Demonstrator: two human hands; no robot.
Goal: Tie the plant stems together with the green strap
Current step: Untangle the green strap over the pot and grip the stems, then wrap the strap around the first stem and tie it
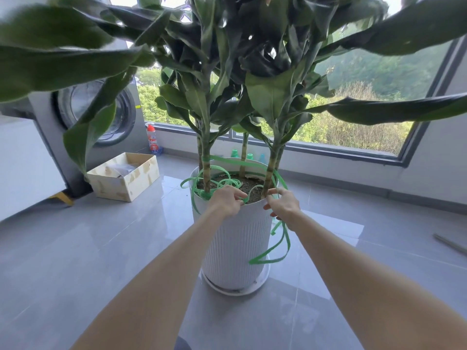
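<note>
The strap is in both my hands, right at the near rim of the pot. My left hand pinches a small loop of it between thumb and fingertips, just over the soil. My right hand has its fingers curled round another stretch, close beside the foot of the right stem. From that hand two lengths hang down the outside of the pot and curl into a loop near its base, above the saucer.

Higher up, the strap is wound round the left stem, and a band runs from there across to the right stem. A third stem stands behind that band. More loose coils lie on the soil and spill over the pot's left rim.

Both my arms reach straight forward and down, bare to the elbow, palms facing each other, wrists roughly level, the hands near one another but not touching.

By the window, beside the washing machine, stands a bottle with a red cap; its red and blue label carries writing too small for me to read. An open cardboard box sits on the floor in front of the machine
</note>
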